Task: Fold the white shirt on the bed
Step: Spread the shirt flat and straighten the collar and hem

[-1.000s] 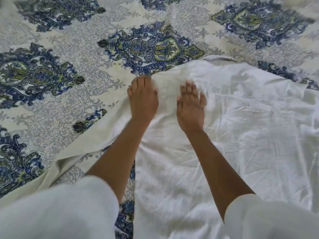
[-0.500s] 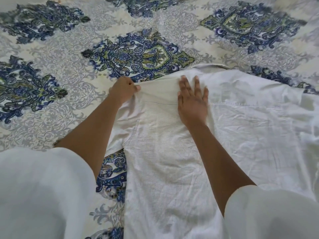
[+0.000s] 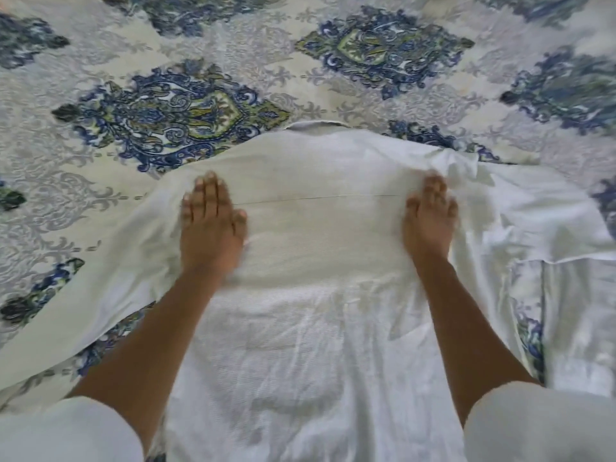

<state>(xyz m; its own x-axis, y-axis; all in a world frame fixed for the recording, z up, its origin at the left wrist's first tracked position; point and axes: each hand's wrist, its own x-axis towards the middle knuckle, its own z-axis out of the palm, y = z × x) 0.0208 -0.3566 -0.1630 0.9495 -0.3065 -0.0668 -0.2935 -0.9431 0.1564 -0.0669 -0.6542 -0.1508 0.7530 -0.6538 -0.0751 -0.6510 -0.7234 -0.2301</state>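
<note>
The hands are now lying far apart. Half a second ago the left hand (image 3: 213, 228) was curled at the shirt's shoulder edge and the right hand (image 3: 430, 221) was lying flat just beside it. Now the left is opened out and the right is sitting over at the opposite shoulder.

The shirt (image 3: 316, 311) is lying back-up on the bed (image 3: 83, 195), with its collar (image 3: 316, 126) pointing toward the far side and its body running down toward the person. The bed's edges are not showing.

The left hand is pressing palm-down on the shirt's left shoulder, with its fingers straight and close together, gripping nothing. The right hand is pressing flat on the right shoulder, also gripping nothing. Its fingertips are blurring, just beside a bunched fold of cloth. A seam (image 3: 316, 198) is running across the back between the two hands.

One shirt sleeve (image 3: 100, 295) is trailing out to the left over the patterned cover. The other (image 3: 550, 221) is spreading out to the right and lying crumpled. The cloth below the hands is wrinkling.

The person's own white sleeves (image 3: 66, 431) are showing at the bottom corners.
</note>
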